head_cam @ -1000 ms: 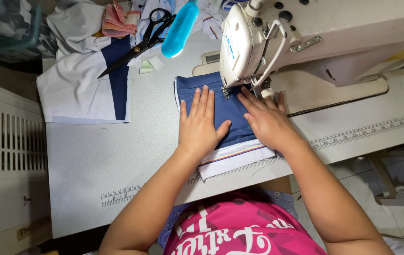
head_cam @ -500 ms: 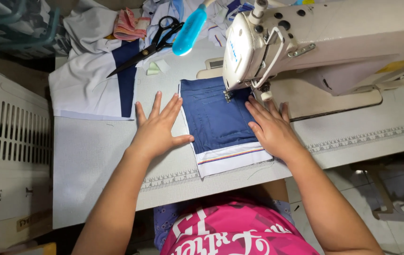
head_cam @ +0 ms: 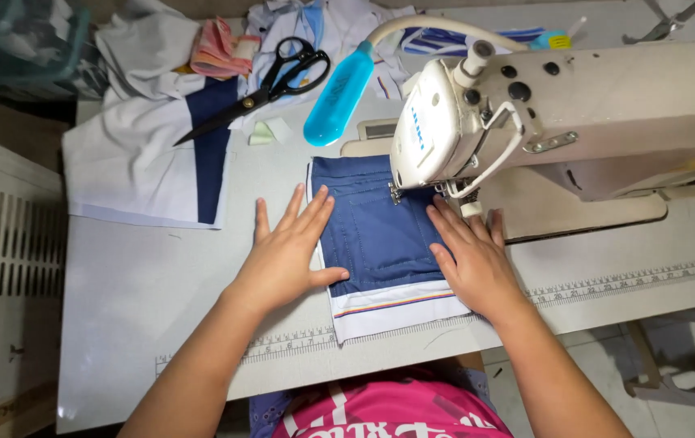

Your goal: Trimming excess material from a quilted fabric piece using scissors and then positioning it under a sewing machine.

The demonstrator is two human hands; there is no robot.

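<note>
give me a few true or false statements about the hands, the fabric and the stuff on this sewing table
1. Both hands lie flat on the navy fabric piece. True: the left hand presses its left edge, the right hand its right edge.
2. The black scissors are in the right hand. False: they lie on the white and navy cloth at the far left of the table, with no hand near them.
3. The fabric piece runs under the head of the sewing machine. True.
4. The fabric piece is navy all over. False: its near edge is white with a thin striped band.
5. A blue lamp head hangs beside the machine. True.
</note>
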